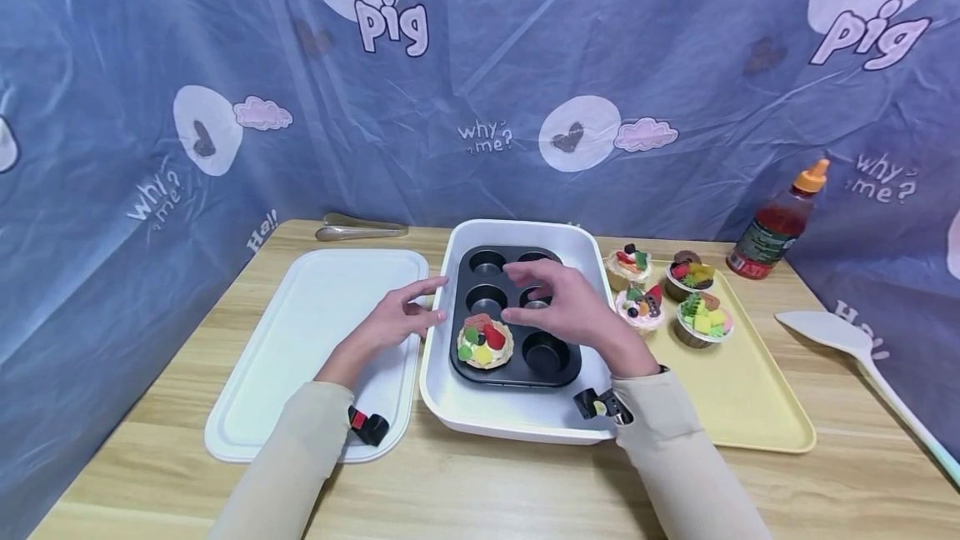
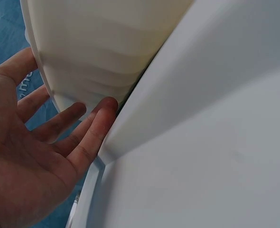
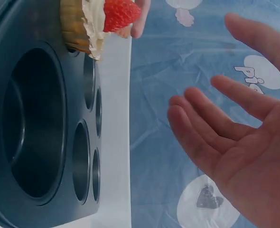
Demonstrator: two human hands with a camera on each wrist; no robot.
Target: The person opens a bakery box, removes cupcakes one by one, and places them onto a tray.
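A black muffin tin point(image 1: 517, 377) lies inside a white rectangular tub point(image 1: 517, 433). In the tin's near-left cup sits a toy cupcake point(image 1: 486, 343) topped with cream, a strawberry and other fruit pieces; the other cups in sight look empty. My left hand point(image 1: 393, 319) is at the tub's left side, its loosely bent fingers point(image 2: 90, 137) by the outer wall and holding nothing. Over the right part of the tin hovers my right hand point(image 1: 566, 307), fingers spread and relaxed with nothing between them. It partly hides the right-hand cups.
On the left lies a white tray point(image 1: 322, 332), with metal tongs point(image 1: 360, 230) behind it. A yellow tray point(image 1: 750, 407) on the right carries several toy cupcakes point(image 1: 702, 322). Beyond are a red sauce bottle point(image 1: 776, 227) and a long white spoon point(image 1: 832, 333). Blue cloth surrounds the table.
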